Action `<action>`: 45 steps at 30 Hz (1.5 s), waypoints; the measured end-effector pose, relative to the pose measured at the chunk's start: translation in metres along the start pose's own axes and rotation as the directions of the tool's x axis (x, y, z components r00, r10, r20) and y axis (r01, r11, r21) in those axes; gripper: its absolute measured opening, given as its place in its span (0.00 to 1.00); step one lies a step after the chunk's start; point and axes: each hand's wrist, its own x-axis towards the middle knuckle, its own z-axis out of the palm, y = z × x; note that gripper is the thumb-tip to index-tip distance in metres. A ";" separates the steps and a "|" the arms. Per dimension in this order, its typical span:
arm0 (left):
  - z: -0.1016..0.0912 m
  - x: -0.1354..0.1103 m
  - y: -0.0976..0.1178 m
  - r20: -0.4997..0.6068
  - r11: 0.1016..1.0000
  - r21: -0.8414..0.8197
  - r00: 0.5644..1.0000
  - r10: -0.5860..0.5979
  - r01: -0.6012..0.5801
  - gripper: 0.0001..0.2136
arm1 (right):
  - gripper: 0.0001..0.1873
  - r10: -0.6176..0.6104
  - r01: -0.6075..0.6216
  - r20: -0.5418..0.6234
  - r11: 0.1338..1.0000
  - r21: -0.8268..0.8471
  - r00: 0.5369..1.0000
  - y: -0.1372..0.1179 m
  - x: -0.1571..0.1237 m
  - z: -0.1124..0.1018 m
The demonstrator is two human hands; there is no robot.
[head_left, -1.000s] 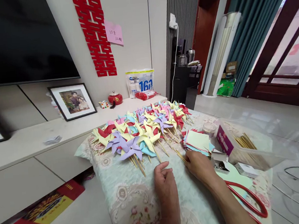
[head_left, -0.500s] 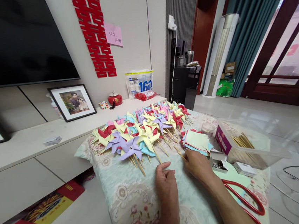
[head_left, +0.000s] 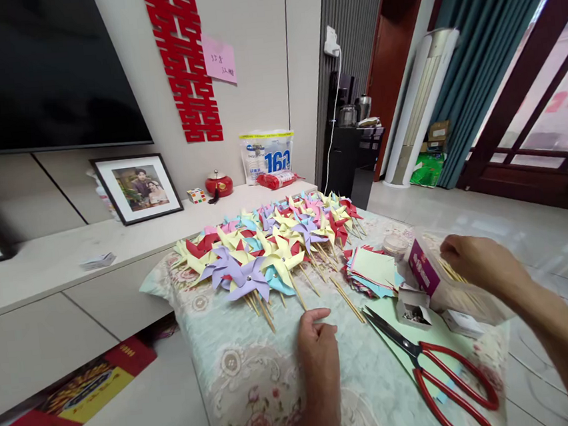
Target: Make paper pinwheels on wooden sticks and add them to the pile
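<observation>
My left hand [head_left: 320, 347] rests on the flowered cloth at the near side, holding nothing, its index finger and thumb apart. Just beyond it lies the stick of a yellow paper pinwheel [head_left: 284, 258]. Over the clear plastic box [head_left: 491, 310] hangs my right hand [head_left: 469, 259], its fingers curled down near the wooden sticks [head_left: 453, 272]; what they hold, if anything, is hidden. A few loose sticks [head_left: 347, 298] lie side by side between my hands. Red-handled scissors [head_left: 412, 351] lie on green paper [head_left: 394, 343].
Many coloured pinwheels [head_left: 250, 280] cover the table's far half. Square paper sheets [head_left: 372, 268] are stacked beside a small box of metal fasteners [head_left: 414, 311]. A round clear tub [head_left: 395, 246] stands behind. The white cabinet [head_left: 132, 258] runs along the wall.
My right hand has left the loose sticks on the cloth and moved right, over the plastic box. The scissors show in full. My left hand has hardly moved.
</observation>
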 end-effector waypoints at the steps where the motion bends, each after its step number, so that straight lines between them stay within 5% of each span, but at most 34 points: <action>1: 0.000 0.000 0.000 0.002 1.000 0.000 1.000 0.000 0.000 0.13 | 0.10 -0.002 0.002 0.038 1.000 0.003 0.999 0.009 0.011 0.004; 6: 0.001 0.001 0.003 0.008 1.000 -0.010 1.000 -0.001 0.001 0.13 | 0.08 -0.085 0.070 0.226 0.995 0.073 0.970 0.023 0.039 0.019; 10: 0.002 0.001 0.005 0.023 1.000 -0.013 1.000 -0.010 0.011 0.12 | 0.09 -0.044 0.042 0.059 0.999 0.034 0.997 0.016 0.038 0.004; 14: 0.001 0.000 0.004 0.036 1.000 -0.008 0.999 -0.024 0.025 0.12 | 0.16 -0.188 0.197 -0.091 0.975 0.104 0.978 -0.020 0.023 -0.004; 17: -0.001 -0.001 0.004 0.041 1.000 -0.012 0.999 -0.010 0.010 0.12 | 0.14 -0.375 0.377 -0.046 0.911 0.170 0.926 -0.055 0.011 0.010; 22: -0.002 0.000 0.004 0.046 1.000 -0.013 0.999 -0.010 0.011 0.12 | 0.19 -0.505 0.489 0.057 0.854 0.176 0.861 -0.081 0.008 0.044; 28: -0.002 0.000 0.002 0.050 1.000 -0.013 0.999 0.009 -0.008 0.11 | 0.27 -0.550 0.530 0.132 0.833 0.159 0.825 -0.081 0.023 0.056; 45: -0.001 0.000 0.004 0.044 1.000 -0.004 0.999 0.002 -0.002 0.12 | 0.09 -0.587 0.579 0.165 0.809 0.102 0.792 -0.087 0.023 0.054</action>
